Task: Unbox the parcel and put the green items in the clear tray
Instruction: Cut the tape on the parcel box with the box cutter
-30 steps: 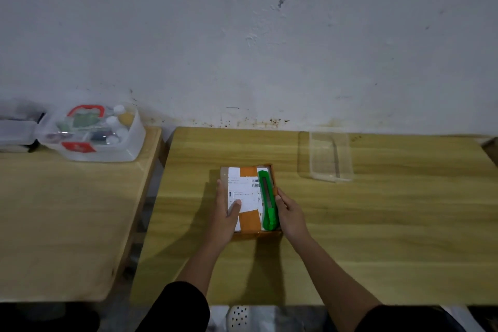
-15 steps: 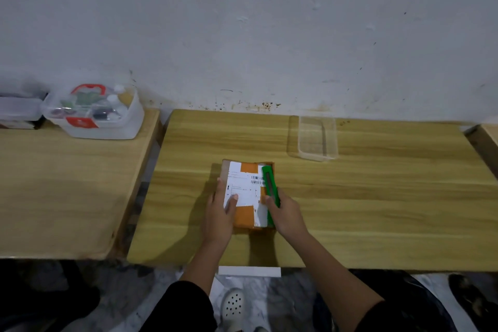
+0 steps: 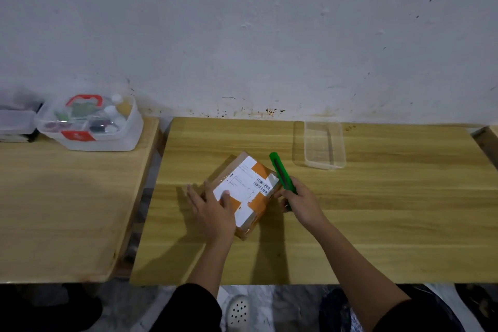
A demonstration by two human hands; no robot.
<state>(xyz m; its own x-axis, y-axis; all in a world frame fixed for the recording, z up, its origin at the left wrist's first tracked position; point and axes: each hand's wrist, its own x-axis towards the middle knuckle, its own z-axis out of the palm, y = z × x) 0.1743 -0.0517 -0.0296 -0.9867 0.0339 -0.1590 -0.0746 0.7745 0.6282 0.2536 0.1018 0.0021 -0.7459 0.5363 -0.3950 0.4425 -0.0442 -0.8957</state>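
My left hand (image 3: 213,207) lies flat on the near left part of the brown cardboard parcel with a white label and orange tape (image 3: 249,186). Its fingers are straight and a little spread, and the thumb is on the label. My right hand (image 3: 301,201) is curled around the lower end of the green plastic utility knife (image 3: 283,172), whose far end rises just beside the right edge of the parcel. The parcel sits turned at an angle near the middle of the light wooden counter (image 3: 390,218). The clear plastic rectangular tray (image 3: 323,143) stands farther back on the right, near the wall, apart from the knife. Wide wood surface stretches right of my right hand and between the parcel and the near edge. On the left, a narrow gap separates a second wooden counter (image 3: 54,210).
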